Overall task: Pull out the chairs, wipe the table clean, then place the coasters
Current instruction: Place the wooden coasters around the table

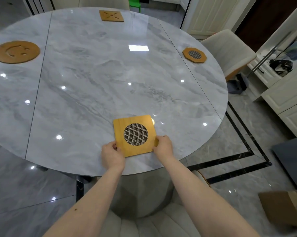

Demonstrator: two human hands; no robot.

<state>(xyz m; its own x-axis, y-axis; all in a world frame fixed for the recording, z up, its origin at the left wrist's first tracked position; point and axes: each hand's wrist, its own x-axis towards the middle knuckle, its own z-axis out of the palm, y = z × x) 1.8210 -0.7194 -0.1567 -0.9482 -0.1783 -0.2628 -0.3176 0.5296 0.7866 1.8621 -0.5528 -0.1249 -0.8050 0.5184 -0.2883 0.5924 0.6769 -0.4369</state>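
- Padded chair (144, 223) sat nearest the camera, pulled back from the table (93, 86), with both bare forearms reaching over it.
- Left hand (112, 153) pinched the near-left corner of a square coaster (135, 135); thumb on top.
- Right hand (163, 146) gripped its near-right corner, fingers curled round the edge.
- Square coaster lay flat near the table's front edge.
- Round coaster (16, 51) lay far left, patterned coaster (111, 15) at the far edge, octagonal coaster (194, 55) at right.
- Second chair (230, 52) stood beside the table, right side.
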